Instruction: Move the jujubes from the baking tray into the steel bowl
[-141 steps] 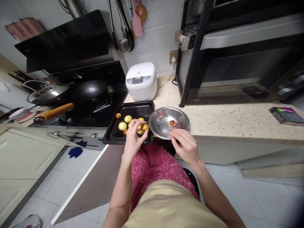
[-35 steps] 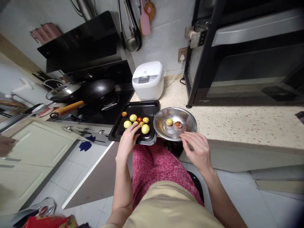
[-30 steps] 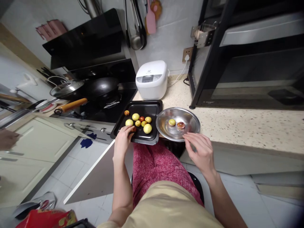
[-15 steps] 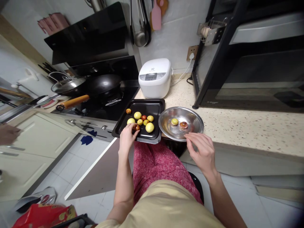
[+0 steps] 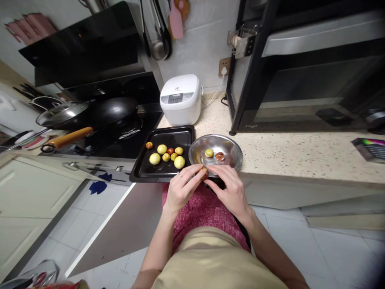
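Note:
My left hand (image 5: 183, 186) has its fingers closed on a small red-brown fruit (image 5: 205, 174), mottled and jujube-like, at the near edge of the steel bowl. My right hand (image 5: 230, 186) meets it from the other side, thumb and fingertips pinching the same fruit, which they partly cover. In the steel bowl (image 5: 236, 150) sit a yellow-green fruit (image 5: 209, 153) and a red-brown fruit (image 5: 219, 156). To the left, the black baking tray (image 5: 184, 136) holds several fruits, among them a large pale yellow one (image 5: 179, 162) and a small red one (image 5: 170, 151).
Behind the tray stands a white rice cooker (image 5: 181, 100). A wok (image 5: 114, 110) with a wooden handle (image 5: 70, 137) and a lidded pan (image 5: 64, 114) rest on the stove at left. A black oven (image 5: 288, 96) is at back right. Below the tray, a cabinet door (image 5: 120, 224) hangs open.
My left hand has lifted the red-brown fruit from the tray and carried it right to the bowl's near edge. My right hand has come in to it. The view has swung right.

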The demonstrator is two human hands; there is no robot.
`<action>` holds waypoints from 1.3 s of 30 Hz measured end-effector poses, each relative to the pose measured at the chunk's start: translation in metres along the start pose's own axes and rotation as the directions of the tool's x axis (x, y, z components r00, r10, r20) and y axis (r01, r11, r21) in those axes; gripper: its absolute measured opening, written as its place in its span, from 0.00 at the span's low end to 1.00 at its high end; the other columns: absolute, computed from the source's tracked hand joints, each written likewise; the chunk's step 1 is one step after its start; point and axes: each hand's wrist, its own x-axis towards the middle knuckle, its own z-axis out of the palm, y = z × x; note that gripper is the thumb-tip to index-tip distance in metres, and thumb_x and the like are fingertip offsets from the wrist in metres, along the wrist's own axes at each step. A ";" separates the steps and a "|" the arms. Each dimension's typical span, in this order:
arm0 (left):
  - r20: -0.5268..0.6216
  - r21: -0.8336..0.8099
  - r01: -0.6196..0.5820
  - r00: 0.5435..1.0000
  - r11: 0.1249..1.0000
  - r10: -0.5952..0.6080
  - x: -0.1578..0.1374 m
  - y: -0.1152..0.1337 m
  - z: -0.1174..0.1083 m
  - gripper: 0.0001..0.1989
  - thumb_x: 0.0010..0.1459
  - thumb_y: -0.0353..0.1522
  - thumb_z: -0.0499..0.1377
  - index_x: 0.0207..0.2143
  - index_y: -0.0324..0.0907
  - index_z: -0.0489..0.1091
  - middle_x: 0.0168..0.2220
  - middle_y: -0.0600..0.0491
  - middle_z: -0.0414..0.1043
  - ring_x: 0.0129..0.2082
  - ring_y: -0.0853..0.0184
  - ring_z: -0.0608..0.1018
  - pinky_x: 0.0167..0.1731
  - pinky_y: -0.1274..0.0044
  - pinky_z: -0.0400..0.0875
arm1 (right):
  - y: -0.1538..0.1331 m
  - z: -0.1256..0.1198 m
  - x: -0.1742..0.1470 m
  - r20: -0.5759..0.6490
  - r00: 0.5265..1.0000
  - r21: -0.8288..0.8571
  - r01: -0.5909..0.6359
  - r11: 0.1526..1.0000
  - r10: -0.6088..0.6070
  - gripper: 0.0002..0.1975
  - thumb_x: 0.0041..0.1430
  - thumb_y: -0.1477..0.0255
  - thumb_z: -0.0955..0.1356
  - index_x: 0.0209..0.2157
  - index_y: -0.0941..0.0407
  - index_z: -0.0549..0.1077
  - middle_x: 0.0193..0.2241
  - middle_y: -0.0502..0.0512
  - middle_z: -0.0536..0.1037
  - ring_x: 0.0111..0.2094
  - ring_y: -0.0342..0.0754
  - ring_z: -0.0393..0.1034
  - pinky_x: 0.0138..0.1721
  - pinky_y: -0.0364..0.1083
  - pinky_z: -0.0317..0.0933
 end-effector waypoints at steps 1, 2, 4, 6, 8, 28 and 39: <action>-0.003 -0.011 -0.017 1.000 1.000 0.017 0.000 0.003 0.003 0.24 0.69 0.25 0.58 0.65 0.47 0.66 0.57 0.45 0.77 0.57 0.60 0.80 0.54 0.67 0.80 | -0.001 0.001 0.001 0.019 1.000 0.036 -0.018 0.999 0.017 0.15 0.65 0.70 0.72 0.54 0.50 0.76 0.46 0.56 0.84 0.47 0.54 0.79 0.52 0.55 0.72; -0.009 -0.018 -0.026 1.000 1.000 0.026 -0.001 0.004 0.005 0.25 0.69 0.24 0.57 0.66 0.47 0.65 0.57 0.45 0.77 0.58 0.60 0.79 0.54 0.67 0.80 | -0.001 0.001 0.002 0.032 0.999 0.073 -0.036 0.997 0.034 0.16 0.65 0.70 0.71 0.54 0.50 0.76 0.46 0.56 0.83 0.47 0.54 0.79 0.52 0.55 0.73; -0.019 -0.024 -0.030 0.999 0.999 0.030 -0.002 0.006 0.007 0.25 0.70 0.24 0.56 0.67 0.47 0.65 0.58 0.45 0.76 0.59 0.59 0.78 0.54 0.67 0.81 | -0.002 0.002 0.002 0.051 0.996 0.134 -0.076 0.988 0.070 0.16 0.65 0.70 0.71 0.54 0.49 0.76 0.46 0.55 0.83 0.47 0.53 0.79 0.51 0.53 0.74; -0.015 -0.040 -0.039 0.999 0.998 0.038 -0.003 0.006 0.009 0.26 0.70 0.24 0.57 0.67 0.46 0.64 0.59 0.44 0.76 0.60 0.59 0.78 0.54 0.66 0.81 | -0.002 0.001 0.002 0.076 0.992 0.171 -0.116 0.978 0.104 0.16 0.65 0.70 0.72 0.54 0.49 0.76 0.47 0.55 0.83 0.48 0.53 0.79 0.50 0.51 0.75; -0.004 -0.071 -0.056 0.998 0.996 0.056 -0.003 0.006 0.011 0.27 0.69 0.24 0.57 0.68 0.45 0.63 0.59 0.43 0.76 0.61 0.58 0.77 0.56 0.65 0.80 | -0.002 0.000 0.003 0.098 0.986 0.188 -0.153 0.970 0.136 0.16 0.65 0.70 0.71 0.53 0.50 0.76 0.48 0.55 0.83 0.45 0.52 0.79 0.46 0.49 0.75; 0.183 -0.048 0.033 0.983 0.998 -0.024 -0.004 0.002 0.020 0.17 0.70 0.27 0.57 0.59 0.44 0.69 0.58 0.44 0.76 0.60 0.58 0.77 0.56 0.63 0.79 | 0.036 0.003 0.062 0.471 0.754 -0.512 -0.189 0.838 0.458 0.12 0.58 0.75 0.74 0.44 0.52 0.79 0.40 0.55 0.85 0.41 0.56 0.80 0.37 0.47 0.65; 0.198 -0.046 0.033 0.980 0.998 -0.023 -0.005 -0.002 0.022 0.16 0.70 0.27 0.58 0.58 0.42 0.70 0.58 0.45 0.76 0.60 0.59 0.77 0.59 0.61 0.77 | 0.041 -0.016 0.048 0.522 0.818 -0.250 -0.123 0.960 0.241 0.13 0.71 0.71 0.64 0.46 0.53 0.80 0.50 0.57 0.82 0.52 0.53 0.77 0.53 0.52 0.69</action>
